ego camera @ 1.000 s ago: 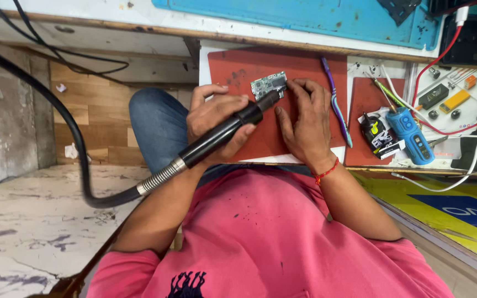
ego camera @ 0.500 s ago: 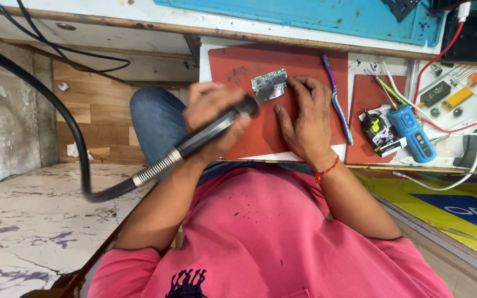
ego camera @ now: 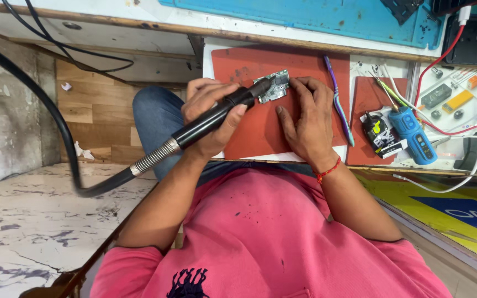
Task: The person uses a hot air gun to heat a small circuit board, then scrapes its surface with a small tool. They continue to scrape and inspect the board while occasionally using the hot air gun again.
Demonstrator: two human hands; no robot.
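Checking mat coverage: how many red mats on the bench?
2. The large red mat lies under the circuit board and both hands. The smaller red mat sits to its right, partly covered by tools. Others may lie outside the view.

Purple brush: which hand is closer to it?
Right. The right hand rests just left of the brush, fingers on the board; the left hand grips the tool farther left.
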